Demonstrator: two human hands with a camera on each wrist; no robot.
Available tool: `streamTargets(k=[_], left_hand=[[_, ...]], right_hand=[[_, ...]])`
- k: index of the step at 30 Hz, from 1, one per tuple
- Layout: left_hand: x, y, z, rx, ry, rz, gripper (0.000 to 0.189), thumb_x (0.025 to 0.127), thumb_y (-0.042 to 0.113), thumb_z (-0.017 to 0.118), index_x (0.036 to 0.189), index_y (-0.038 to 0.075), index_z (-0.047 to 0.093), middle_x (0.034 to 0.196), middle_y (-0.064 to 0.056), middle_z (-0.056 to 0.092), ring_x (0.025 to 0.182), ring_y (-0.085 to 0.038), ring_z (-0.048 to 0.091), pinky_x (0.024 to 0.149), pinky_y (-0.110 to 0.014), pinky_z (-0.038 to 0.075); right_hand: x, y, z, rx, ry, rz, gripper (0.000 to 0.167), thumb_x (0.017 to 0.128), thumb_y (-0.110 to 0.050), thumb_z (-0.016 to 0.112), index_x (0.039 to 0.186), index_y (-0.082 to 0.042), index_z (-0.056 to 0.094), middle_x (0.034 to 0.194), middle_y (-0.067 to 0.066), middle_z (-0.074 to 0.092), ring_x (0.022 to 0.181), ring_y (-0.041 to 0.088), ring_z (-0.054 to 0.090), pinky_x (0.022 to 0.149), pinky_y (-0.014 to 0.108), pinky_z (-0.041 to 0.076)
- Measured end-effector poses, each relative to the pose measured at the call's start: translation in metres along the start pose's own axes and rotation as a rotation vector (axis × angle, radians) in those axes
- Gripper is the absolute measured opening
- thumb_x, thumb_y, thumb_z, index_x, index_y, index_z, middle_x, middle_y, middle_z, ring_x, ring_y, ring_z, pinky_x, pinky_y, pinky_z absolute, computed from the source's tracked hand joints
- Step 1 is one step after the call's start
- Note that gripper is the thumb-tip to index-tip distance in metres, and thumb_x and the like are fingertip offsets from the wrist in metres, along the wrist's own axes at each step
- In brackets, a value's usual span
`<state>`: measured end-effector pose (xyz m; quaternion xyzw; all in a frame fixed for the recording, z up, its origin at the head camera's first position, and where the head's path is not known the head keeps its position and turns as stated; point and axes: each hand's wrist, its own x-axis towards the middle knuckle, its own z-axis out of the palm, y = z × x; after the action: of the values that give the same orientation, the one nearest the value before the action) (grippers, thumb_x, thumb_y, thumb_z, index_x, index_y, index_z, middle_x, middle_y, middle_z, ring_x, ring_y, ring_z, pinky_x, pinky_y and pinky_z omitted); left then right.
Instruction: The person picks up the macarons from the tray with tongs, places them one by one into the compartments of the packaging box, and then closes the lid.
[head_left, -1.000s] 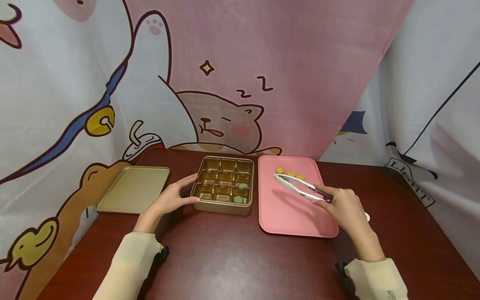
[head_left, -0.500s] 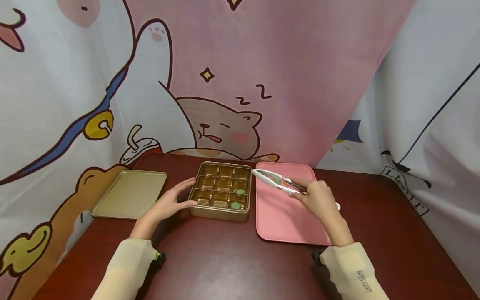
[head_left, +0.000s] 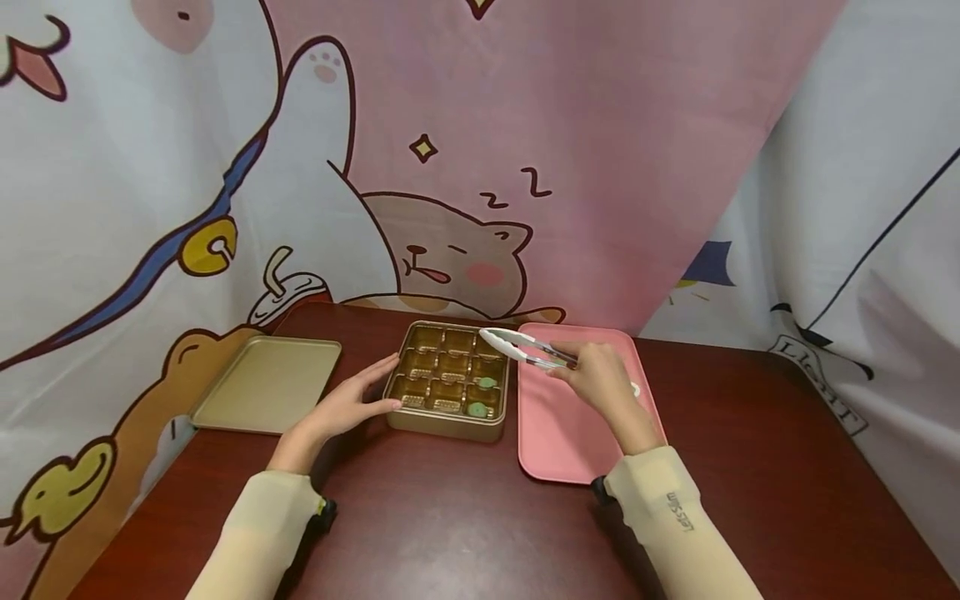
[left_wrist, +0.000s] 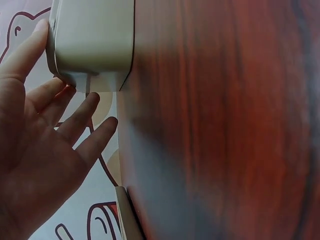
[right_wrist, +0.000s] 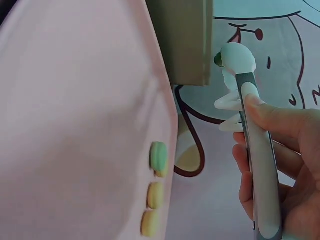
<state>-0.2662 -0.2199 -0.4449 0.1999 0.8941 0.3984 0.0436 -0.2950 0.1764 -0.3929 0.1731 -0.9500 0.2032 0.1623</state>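
My left hand (head_left: 347, 406) rests at the left side of a square gold box (head_left: 446, 425), its thumb on the front rim and its fingers spread along the side. The box has a gold insert with several compartments. Two green macarons, one (head_left: 487, 382) behind the other (head_left: 477, 409), sit in its right column. My right hand (head_left: 600, 379) grips white-tipped metal tongs (right_wrist: 262, 185). Their tips reach over the back right compartment, and a small green macaron (right_wrist: 218, 60), mostly hidden, shows between them in the right wrist view.
To the right of the box lies a pink tray (head_left: 562, 437). Near its back edge are a green macaron (right_wrist: 159, 156) and several yellow macarons (right_wrist: 155, 195). A flat gold lid or tray (head_left: 270, 383) lies at the left. Printed curtains (head_left: 600, 167) hang behind the table.
My right hand has carried the tongs leftward from above the pink tray to the back right of the box. My left hand has stayed at the box's left side.
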Motion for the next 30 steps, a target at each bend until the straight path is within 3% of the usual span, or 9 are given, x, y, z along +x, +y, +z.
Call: streamTargets(k=[5,12,21,26,30], left_hand=[[0.001,0.002,0.001,0.031,0.009,0.005,0.079,0.093,0.029,0.072,0.157,0.007,0.031,0.166,-0.012,0.024,0.152,-0.038,0.024,0.117,-0.063,0.027],[0.001,0.002,0.000,0.043,0.012,0.005,0.080,0.092,0.032,0.072,0.156,0.007,0.032,0.166,-0.010,0.026,0.151,-0.038,0.026,0.117,-0.062,0.028],[0.002,-0.001,-0.002,0.046,0.010,0.014,0.080,0.092,0.030,0.072,0.156,0.006,0.032,0.165,-0.011,0.026,0.151,-0.038,0.026,0.116,-0.062,0.029],[0.002,0.000,-0.002,0.032,0.009,0.013,0.081,0.092,0.032,0.072,0.156,0.005,0.032,0.165,-0.012,0.026,0.151,-0.038,0.025,0.117,-0.062,0.027],[0.001,0.000,-0.001,0.019,0.012,0.017,0.081,0.092,0.032,0.072,0.156,0.005,0.032,0.165,-0.012,0.026,0.151,-0.038,0.025,0.117,-0.062,0.027]], right_hand=[[0.004,0.001,0.009,0.010,-0.025,0.015,0.045,0.077,-0.024,0.086,0.118,-0.010,0.075,0.084,0.009,0.078,0.067,0.024,0.062,0.067,0.047,0.050],[0.005,0.003,0.010,0.032,-0.053,0.045,0.047,0.077,-0.024,0.085,0.120,-0.010,0.074,0.069,0.003,0.069,0.063,0.019,0.056,0.064,0.041,0.047],[0.002,0.009,0.002,0.077,-0.038,0.083,0.051,0.076,-0.023,0.086,0.124,-0.011,0.072,0.077,0.006,0.071,0.066,0.020,0.053,0.062,0.036,0.043],[-0.003,0.014,-0.009,0.120,-0.038,0.093,0.051,0.077,-0.022,0.086,0.124,-0.009,0.072,0.099,0.011,0.077,0.076,0.023,0.060,0.071,0.039,0.047],[-0.014,0.023,-0.019,0.119,-0.047,0.143,0.053,0.079,-0.023,0.085,0.128,-0.010,0.070,0.114,0.015,0.074,0.092,0.030,0.065,0.080,0.048,0.050]])
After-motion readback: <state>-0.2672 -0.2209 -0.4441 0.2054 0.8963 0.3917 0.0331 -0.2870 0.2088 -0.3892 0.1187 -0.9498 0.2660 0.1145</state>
